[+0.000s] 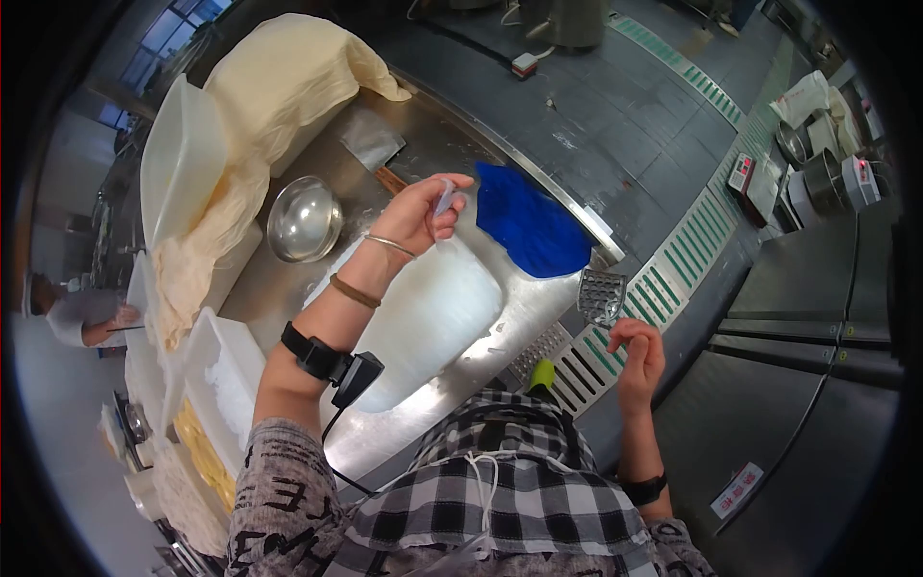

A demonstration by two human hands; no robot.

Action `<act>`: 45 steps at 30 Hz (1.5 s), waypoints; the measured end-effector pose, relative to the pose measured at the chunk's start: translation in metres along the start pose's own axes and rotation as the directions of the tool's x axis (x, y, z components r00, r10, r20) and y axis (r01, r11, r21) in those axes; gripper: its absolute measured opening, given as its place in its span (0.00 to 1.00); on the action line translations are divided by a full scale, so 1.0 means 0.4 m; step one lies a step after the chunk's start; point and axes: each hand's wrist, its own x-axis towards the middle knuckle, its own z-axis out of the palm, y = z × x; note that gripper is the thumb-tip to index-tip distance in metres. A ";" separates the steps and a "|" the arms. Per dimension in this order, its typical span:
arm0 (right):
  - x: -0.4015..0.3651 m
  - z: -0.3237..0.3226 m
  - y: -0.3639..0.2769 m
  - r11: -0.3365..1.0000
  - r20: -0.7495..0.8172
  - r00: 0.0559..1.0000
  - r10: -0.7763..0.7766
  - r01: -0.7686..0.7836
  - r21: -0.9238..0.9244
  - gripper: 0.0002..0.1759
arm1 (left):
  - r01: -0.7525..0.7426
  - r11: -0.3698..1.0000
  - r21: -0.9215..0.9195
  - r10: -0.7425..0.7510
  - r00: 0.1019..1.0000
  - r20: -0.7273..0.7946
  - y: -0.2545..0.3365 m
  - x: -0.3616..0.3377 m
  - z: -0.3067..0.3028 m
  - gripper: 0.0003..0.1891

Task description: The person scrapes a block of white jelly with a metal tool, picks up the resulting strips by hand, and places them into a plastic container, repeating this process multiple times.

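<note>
My left hand (431, 213) is closed on a small pale piece (444, 197), above the upper edge of a whitish rounded slab (433, 317) on the metal table (452, 144). At the right, beyond the table edge, my right hand (636, 358) has its fingers closed at the lower end of a clear, textured object (603, 296). Crumpled blue material (534, 221) lies at the table's edge between the hands. A metal scraper (373, 139) with a wooden handle is just beyond my left hand. To its left stands a shiny metal bowl (304, 219).
Cream cloth (279, 72) drapes over containers at the back left, beside a white tub (183, 163). More tubs (226, 370) line the left. A person (87, 313) is at the far left. Scales (755, 188) and dark cabinets (779, 385) stand right.
</note>
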 end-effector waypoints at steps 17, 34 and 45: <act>-0.012 -0.007 -0.001 0.999 -0.004 0.999 0.049 -0.048 0.024 0.09 | -0.131 -0.417 0.899 -0.105 0.990 0.095 -0.157 0.119 -0.040 0.20; -0.019 -0.013 -0.002 0.997 0.006 0.999 0.053 -0.054 0.053 0.08 | -0.040 -0.362 0.931 0.116 0.989 0.087 -0.259 0.080 -0.006 0.08; -0.036 -0.029 -0.004 0.997 -0.024 0.998 0.061 -0.060 0.045 0.08 | -0.126 -0.647 0.752 -0.178 0.984 0.011 -0.245 0.022 0.072 0.23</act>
